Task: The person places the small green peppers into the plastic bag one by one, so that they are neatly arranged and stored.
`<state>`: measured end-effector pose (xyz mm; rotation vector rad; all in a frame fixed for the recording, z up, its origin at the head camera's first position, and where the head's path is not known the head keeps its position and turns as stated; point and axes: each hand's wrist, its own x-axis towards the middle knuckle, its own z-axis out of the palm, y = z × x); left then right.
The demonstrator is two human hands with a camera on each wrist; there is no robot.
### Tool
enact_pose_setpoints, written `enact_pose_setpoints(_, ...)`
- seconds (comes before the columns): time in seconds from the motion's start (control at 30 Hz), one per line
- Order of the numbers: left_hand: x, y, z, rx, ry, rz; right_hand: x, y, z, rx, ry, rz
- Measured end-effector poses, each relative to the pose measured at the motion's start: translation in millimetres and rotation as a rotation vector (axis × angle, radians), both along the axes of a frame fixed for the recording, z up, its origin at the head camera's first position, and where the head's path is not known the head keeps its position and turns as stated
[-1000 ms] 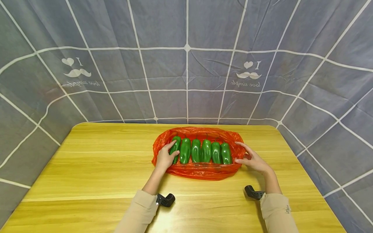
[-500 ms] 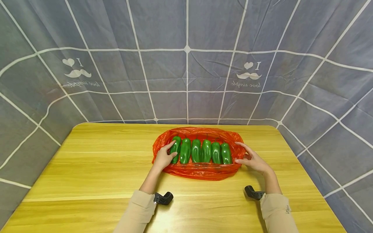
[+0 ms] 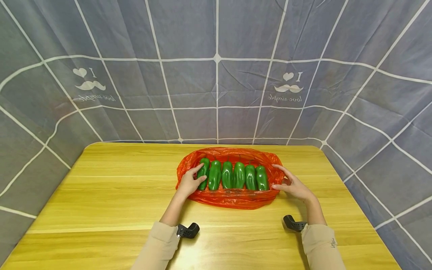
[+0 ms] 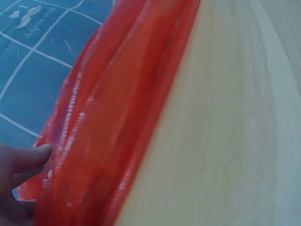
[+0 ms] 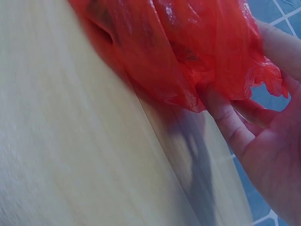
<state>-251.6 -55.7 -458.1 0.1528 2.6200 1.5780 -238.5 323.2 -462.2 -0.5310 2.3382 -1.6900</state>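
Several glossy green peppers (image 3: 239, 174) lie side by side in a thin red plastic bag (image 3: 233, 201), its mouth spread wide on the table. At the bag's left end, my left hand (image 3: 188, 183) holds the leftmost green pepper (image 3: 203, 171), thumb across its lower part and index finger near its top. In the left wrist view, the thumb (image 4: 36, 156) shows right at the bag's edge; the pepper is hidden there. My right hand (image 3: 296, 188) grips the bag's right end, thumb and fingers apart with the crumpled film (image 5: 207, 56) between them.
The bag sits toward the back of a wooden table (image 3: 111, 198), right of its middle. A grey curtain with white grid lines (image 3: 189, 86) hangs behind and along both sides. Each wrist wears a black camera mount (image 3: 189, 230).
My left hand and forearm have shifted slightly left, the thumb drawing back a little over the leftmost pepper. My right hand, the bag and the other peppers have stayed put.
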Motion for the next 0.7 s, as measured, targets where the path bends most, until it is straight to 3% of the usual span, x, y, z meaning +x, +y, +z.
enact_pose_setpoints(0.2, 6.9, -6.4, 13.3, -0.074, 0.069, -0.049, 0.3, 0, 1.2, -0.016, 0.014, 0.011)
enact_pose_setpoints(0.4, 13.8, -16.8, 36.5, -0.125, 0.114, -0.097, 1.6, -2, 7.5, -0.036, -0.006, 0.013)
enact_pose_setpoints(0.6, 13.7, -38.2, 64.5, -0.158, 0.179, -0.129, 3.2, -3, 27.6, 0.116, 0.081, -0.016)
enact_pose_setpoints(0.7, 10.2, -55.4, 78.0, -0.206, 0.229, -0.107, 5.0, -2, 46.6, 0.256, 0.185, -0.063)
